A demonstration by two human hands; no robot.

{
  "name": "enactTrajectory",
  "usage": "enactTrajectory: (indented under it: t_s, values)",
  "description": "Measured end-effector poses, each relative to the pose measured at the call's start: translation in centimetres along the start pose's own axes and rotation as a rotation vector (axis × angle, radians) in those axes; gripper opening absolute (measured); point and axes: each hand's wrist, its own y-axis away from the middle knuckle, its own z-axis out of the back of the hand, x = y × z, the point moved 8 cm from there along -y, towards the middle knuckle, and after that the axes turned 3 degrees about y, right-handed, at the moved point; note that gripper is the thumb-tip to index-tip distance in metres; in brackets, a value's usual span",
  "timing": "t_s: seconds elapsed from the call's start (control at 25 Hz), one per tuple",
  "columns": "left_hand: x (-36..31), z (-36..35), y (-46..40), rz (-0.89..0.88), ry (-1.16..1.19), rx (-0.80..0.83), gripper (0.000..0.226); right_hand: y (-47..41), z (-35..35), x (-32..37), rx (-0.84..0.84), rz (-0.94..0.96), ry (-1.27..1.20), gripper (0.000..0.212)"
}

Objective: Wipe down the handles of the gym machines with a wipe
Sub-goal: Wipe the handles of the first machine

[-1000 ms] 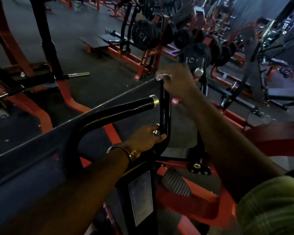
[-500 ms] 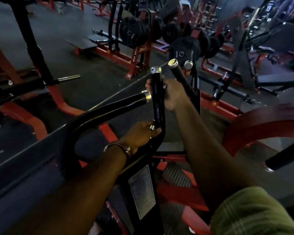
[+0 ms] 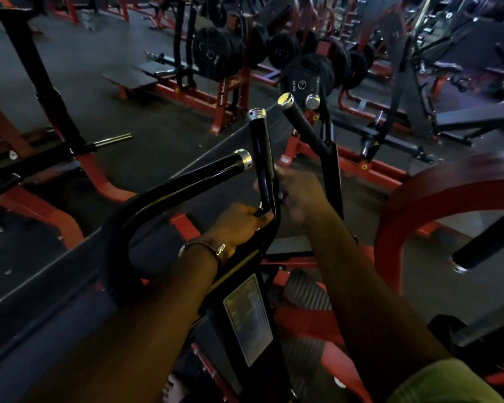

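Note:
A black upright handle with a silver cap rises from the machine in front of me. My right hand is wrapped around its lower part and blurred by motion; a pale bit of the wipe shows at my fingers. My left hand grips the bend at the base of this handle. A second black handle curves off to the left, and a third one slants up behind my right hand.
A label plate sits on the machine's black post below my hands. A red curved frame with a black grip stands at the right. Racks with black weight plates and red-framed machines fill the floor beyond.
My right hand has slid down the upright handle from its top cap to its lower part. My left hand has stayed at the handle's base.

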Motion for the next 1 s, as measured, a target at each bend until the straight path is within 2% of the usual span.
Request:
enactTrajectory:
  t_s: [0.08,0.2,0.32,0.4,0.56,0.64,0.76,0.84,0.92,1.0]
  values:
    - [-0.3,0.0,0.3,-0.005,0.038,-0.007,0.025,-3.1,-0.6,3.6,-0.108,0.055,-0.015,0.021]
    - [-0.3,0.3,0.5,0.019,0.066,-0.03,0.024,-5.6,-2.0,5.2,-0.102,0.079,-0.047,0.023]
    - [-0.3,0.4,0.5,0.034,0.04,-0.05,0.034,-4.3,-1.3,1.4,-0.026,0.083,-0.102,0.025]
    - [-0.3,0.4,0.7,0.045,0.088,-0.054,0.029,-2.3,-0.3,-2.1,-0.011,0.07,-0.163,0.021]
    - [0.3,0.6,0.8,0.084,0.153,-0.057,0.038,1.1,2.5,-7.3,-0.251,0.131,-0.12,0.02]
    - [0.4,0.6,0.8,0.082,0.155,-0.063,0.037,1.9,3.2,-7.7,-0.297,0.153,-0.063,0.019]
    - [-1.3,1.9,1.3,-0.098,0.035,-0.243,0.025,2.8,3.8,-5.7,-0.27,0.193,0.074,0.026]
    - [-3.0,3.0,2.5,-0.27,-0.004,-0.392,0.018,3.9,4.5,-5.4,-0.3,0.14,-0.003,0.026]
    - [-4.4,2.3,4.2,-0.373,0.029,-0.41,0.014,6.0,5.0,-5.9,-0.329,0.083,-0.165,0.016]
    - [-5.3,-0.3,5.8,-0.393,0.07,-0.314,0.011,8.5,5.3,-6.0,-0.318,0.068,-0.315,0.019]
